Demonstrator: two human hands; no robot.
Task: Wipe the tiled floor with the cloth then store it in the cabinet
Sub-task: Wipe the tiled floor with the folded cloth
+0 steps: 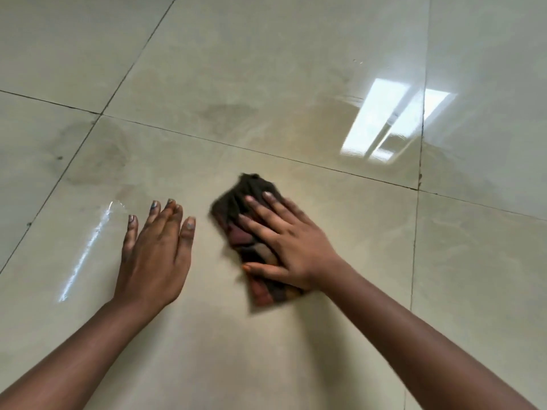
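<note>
A folded dark cloth with brown, red and tan patches lies on the glossy beige tiled floor. My right hand presses flat on top of it, fingers spread, thumb along its near side; the cloth's edges are blurred. My left hand rests palm down on the bare tile just left of the cloth, fingers apart, holding nothing. The cabinet is not in view.
Dark grout lines cross the floor. Dull smudged patches mark the tiles at the left and centre. A window reflection glares at the right, and a streak of light lies beside my left hand.
</note>
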